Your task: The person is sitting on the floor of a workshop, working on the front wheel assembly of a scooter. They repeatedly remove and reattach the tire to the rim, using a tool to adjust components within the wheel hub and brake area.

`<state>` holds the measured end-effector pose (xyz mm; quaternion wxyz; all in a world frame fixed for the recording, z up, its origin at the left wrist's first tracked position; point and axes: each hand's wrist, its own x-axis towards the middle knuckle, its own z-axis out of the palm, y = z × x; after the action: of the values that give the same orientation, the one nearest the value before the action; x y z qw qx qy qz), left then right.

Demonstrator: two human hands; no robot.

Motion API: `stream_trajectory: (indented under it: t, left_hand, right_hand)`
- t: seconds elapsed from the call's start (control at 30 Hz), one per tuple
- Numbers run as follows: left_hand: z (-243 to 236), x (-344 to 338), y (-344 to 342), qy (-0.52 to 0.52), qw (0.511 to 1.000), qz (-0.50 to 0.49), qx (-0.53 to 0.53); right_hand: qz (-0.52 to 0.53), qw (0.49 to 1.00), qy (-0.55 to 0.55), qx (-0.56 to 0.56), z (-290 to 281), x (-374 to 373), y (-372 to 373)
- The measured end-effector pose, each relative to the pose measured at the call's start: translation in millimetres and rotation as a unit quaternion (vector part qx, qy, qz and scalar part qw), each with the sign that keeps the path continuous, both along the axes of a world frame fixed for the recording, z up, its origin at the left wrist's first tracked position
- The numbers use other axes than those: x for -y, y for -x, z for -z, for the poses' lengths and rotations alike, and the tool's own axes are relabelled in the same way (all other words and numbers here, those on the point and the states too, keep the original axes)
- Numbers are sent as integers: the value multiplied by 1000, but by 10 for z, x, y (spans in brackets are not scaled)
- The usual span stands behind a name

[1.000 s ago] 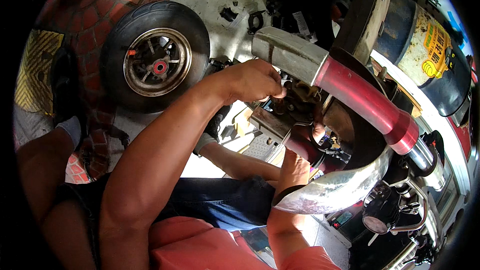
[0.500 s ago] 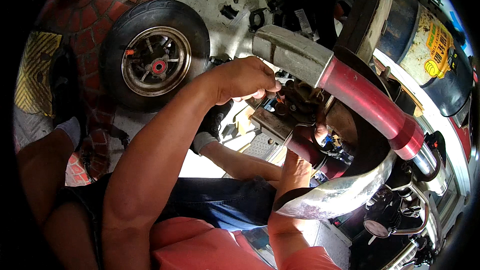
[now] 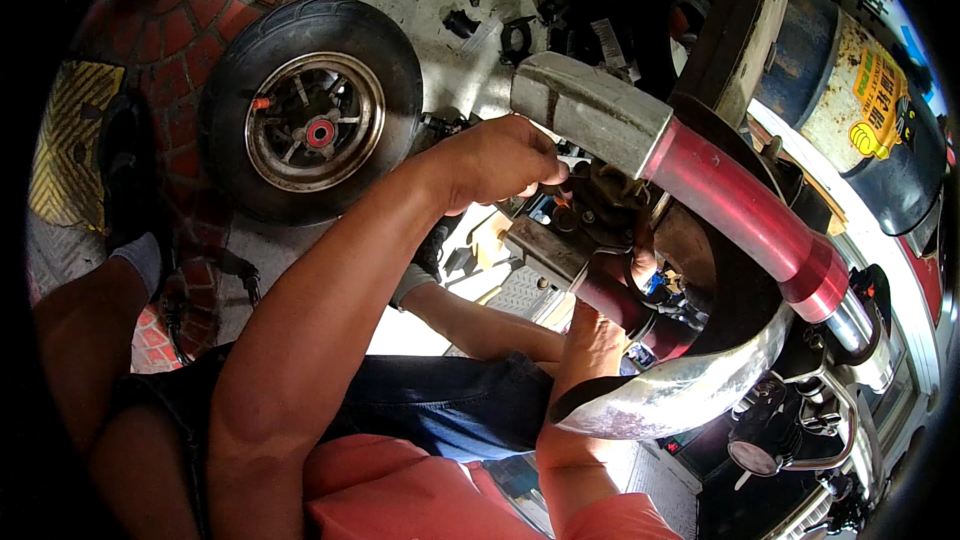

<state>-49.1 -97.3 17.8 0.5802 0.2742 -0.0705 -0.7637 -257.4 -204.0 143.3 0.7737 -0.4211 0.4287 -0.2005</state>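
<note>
My left hand [image 3: 500, 166] is closed in a pinch beside the grey lower leg [image 3: 590, 112] of a motorcycle fork. Whatever its fingertips hold is too small or hidden to make out. Just right of them sits a dark, greasy metal assembly [image 3: 588, 212] with bolts and an orange bit. My right hand [image 3: 642, 258] reaches up between the fork legs, its fingers curled at that assembly. Much of this hand is hidden behind the near red fork tube [image 3: 607, 302]. The far red fork tube [image 3: 740, 195] slants down to the right, over a chrome fender [image 3: 685, 390].
A wheel with a black tyre [image 3: 398, 140] lies at the left on red paving [image 3: 205, 12]. Dark loose parts [image 3: 462, 24] are scattered on the concrete behind. A rusty drum [image 3: 825, 70] stands at the far right. A round mirror [image 3: 755, 455] hangs at the lower right.
My left hand has shifted slightly right and down, still pinched. My right hand stays between the fork legs, almost unmoved.
</note>
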Motion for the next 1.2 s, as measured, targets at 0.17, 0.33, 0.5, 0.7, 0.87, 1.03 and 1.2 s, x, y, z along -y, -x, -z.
stream_trajectory:
  t: [0.17, 0.33, 0.5, 0.7, 0.87, 1.03, 1.2]
  left_hand:
    - [55, 21, 187, 33, 998, -61, 11]
    - [130, 46, 340, 48, 990, -100, 82]
    - [50, 39, 387, 45, 985, -140, 89]
    - [-44, -43, 302, 48, 987, -149, 43]
    - [-92, 7, 411, 56, 981, -185, 29]
    - [-166, -71, 310, 36, 985, -132, 107]
    - [-190, -56, 378, 19, 975, -167, 145]
  right_hand:
    - [0, 1000, -4, 1, 0, 2, -10]
    - [-3, 1000, -7, 6, 0, 9, -19]
    - [-4, 1000, -14, 12, 3, 12, -5]
    - [-16, 999, -24, 25, 44, 12, -34]
    - [-14, 999, -30, 29, 5, 54, 36]
    - [-30, 999, -6, 12, 18, 59, 42]
    - [97, 994, -17, -45, 20, 42, -5]
